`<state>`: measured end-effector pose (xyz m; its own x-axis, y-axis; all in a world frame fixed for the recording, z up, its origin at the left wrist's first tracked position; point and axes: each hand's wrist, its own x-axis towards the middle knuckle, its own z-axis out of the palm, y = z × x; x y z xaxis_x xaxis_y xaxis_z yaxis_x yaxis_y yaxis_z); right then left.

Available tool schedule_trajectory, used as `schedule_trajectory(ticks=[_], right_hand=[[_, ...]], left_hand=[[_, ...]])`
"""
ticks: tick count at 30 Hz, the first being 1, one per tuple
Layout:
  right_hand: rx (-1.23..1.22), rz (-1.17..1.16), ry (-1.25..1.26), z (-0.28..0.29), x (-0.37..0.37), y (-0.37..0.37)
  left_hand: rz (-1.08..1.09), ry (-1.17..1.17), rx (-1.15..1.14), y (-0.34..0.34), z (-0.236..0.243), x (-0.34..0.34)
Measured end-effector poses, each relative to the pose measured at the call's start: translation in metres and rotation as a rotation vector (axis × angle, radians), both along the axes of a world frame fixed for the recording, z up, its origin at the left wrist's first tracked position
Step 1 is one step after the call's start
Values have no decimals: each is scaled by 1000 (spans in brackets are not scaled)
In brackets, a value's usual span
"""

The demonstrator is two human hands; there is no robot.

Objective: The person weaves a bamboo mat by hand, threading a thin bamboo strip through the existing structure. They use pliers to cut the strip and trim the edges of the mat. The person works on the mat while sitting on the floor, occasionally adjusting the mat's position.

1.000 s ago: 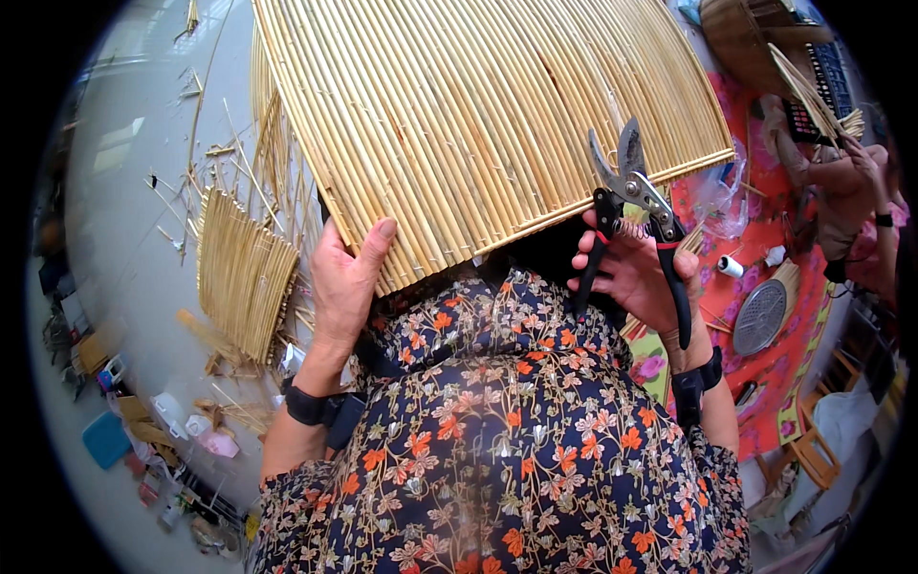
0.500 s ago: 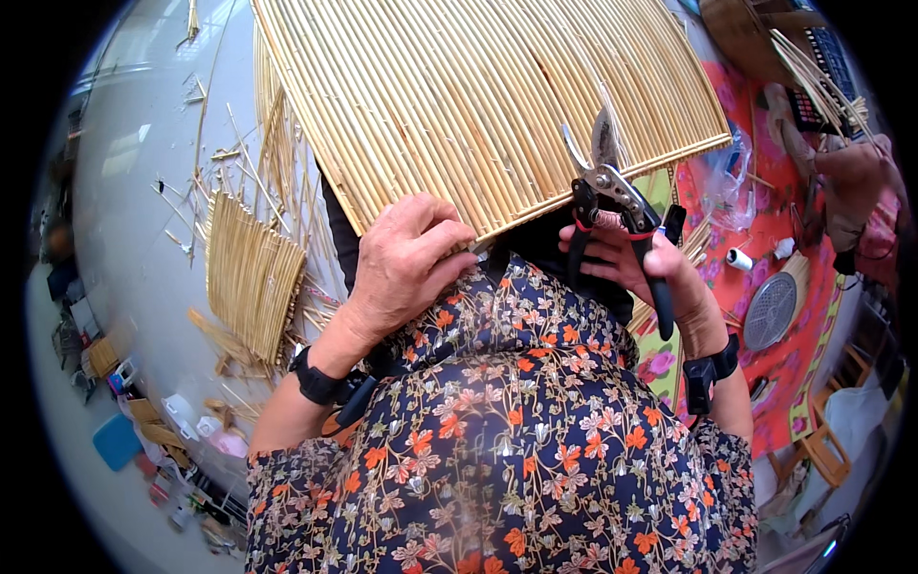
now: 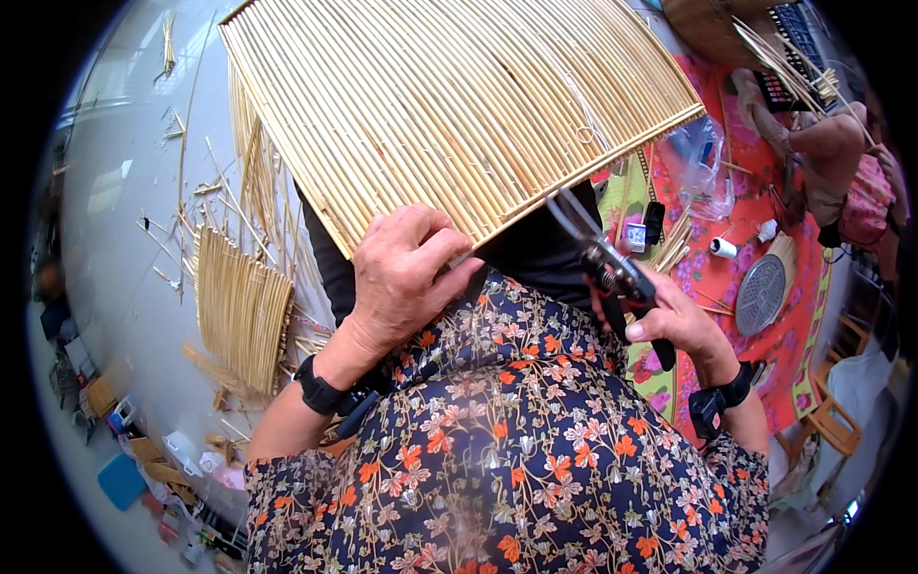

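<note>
A panel of straw-coloured reed stalks (image 3: 449,105), bound side by side with a stalk edging, leans across my lap. My left hand (image 3: 406,277) is closed on its near left corner, fingers on top and thumb by the edge. In my right hand (image 3: 684,325) is a pair of pruning shears (image 3: 622,273) with black handles. Their blades point up and left, with the tips at the panel's near edge; whether they touch it I cannot tell. A loose white thread (image 3: 585,120) lies looped on the panel's right part.
At left, a smaller reed piece (image 3: 239,301) and scattered stalks lie on the grey floor. To the right, a red floral cloth (image 3: 765,373) carries a white thread spool (image 3: 724,248), a round grey perforated disc (image 3: 762,295) and a plastic bag (image 3: 703,167). Another person's arm (image 3: 827,143) is beyond.
The shears have come down off the panel's face to its near edge, their blades swinging left. My right hand has lowered. The panel has shifted a little left, my left hand still on its corner.
</note>
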<state>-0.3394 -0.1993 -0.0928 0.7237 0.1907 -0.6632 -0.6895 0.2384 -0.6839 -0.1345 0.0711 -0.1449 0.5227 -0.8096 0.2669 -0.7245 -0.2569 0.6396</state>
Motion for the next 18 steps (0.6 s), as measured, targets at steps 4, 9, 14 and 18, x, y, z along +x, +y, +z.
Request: schedule_trajectory(ticks=[4, 9, 14, 18], right_hand=[[60, 75, 56, 5, -2, 8], [21, 159, 31, -2, -4, 13], [46, 172, 23, -4, 3, 19], [81, 152, 46, -7, 7, 21]], left_hand=[[4, 10, 22, -3, -3, 1], [17, 34, -14, -4, -5, -1], [18, 60, -39, -4, -6, -2], [9, 70, -48, -2, -7, -2]])
